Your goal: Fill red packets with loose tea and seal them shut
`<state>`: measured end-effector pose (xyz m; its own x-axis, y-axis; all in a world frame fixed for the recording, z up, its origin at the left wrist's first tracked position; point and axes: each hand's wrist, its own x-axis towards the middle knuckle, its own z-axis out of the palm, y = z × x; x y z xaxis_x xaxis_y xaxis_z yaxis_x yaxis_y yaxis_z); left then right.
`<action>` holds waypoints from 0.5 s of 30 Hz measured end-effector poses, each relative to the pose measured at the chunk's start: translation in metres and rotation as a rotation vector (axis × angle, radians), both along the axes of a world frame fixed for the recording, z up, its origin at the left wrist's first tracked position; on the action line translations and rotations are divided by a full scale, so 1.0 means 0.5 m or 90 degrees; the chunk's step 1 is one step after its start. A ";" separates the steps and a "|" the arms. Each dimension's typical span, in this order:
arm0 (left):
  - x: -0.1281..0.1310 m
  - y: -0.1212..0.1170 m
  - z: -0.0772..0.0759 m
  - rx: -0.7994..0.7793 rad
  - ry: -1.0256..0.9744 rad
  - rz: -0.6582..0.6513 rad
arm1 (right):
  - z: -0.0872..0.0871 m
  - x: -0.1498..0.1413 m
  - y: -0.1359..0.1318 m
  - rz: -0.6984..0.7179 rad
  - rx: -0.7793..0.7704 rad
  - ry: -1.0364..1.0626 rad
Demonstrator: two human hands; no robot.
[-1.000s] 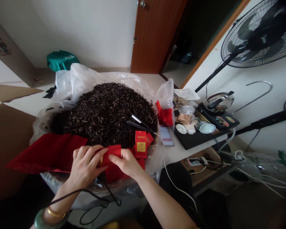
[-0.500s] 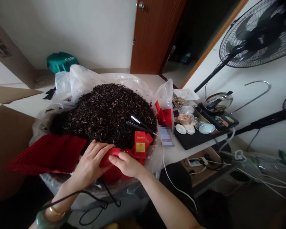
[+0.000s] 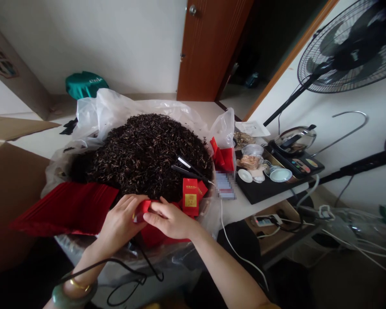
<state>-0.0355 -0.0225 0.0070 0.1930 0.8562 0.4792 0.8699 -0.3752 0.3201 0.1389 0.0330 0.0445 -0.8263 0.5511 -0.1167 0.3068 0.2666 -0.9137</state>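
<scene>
Between my two hands is a small red packet [image 3: 143,209], partly covered by the fingers. My left hand [image 3: 124,216] is closed round its left side, and my right hand [image 3: 170,219] pinches its right side with thumb and fingers. Just beyond them rises a heap of dark, twisted dried tea leaves [image 3: 151,150]. More red packets [image 3: 190,196], one with a gold label, lie right of my right hand. A thick stack of red pouches [image 3: 73,208] lies left of my left hand. A black clip-like tool [image 3: 188,167] with a white strip rests on the leaves.
Clear plastic sheeting [image 3: 116,103] lines the heap's container. At the right are a phone [image 3: 225,184], a black tray [image 3: 254,193] with small dishes, a kettle [image 3: 294,139] and a fan [image 3: 350,51]. An open cardboard box [image 3: 16,180] stands left. A black cable [image 3: 116,262] crosses my left forearm.
My hands have drawn closer together round the red packet, which is now more covered and turned in the fingers. The view has shifted slightly; the surrounding things are unmoved.
</scene>
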 end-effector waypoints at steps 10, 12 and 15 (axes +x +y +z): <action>-0.009 -0.006 -0.013 -0.026 -0.006 0.002 | 0.028 0.091 -0.030 0.028 0.079 0.096; -0.010 -0.006 -0.019 -0.044 0.004 0.031 | 0.024 0.176 -0.019 -0.070 0.098 0.142; -0.011 -0.002 -0.024 -0.070 0.021 0.083 | -0.041 0.340 0.036 -0.430 0.209 0.081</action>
<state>-0.0408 -0.0234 -0.0051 0.0914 0.9221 0.3759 0.9194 -0.2232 0.3239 0.3089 0.0509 0.0238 -0.2931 0.9318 0.2140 0.3966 0.3222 -0.8596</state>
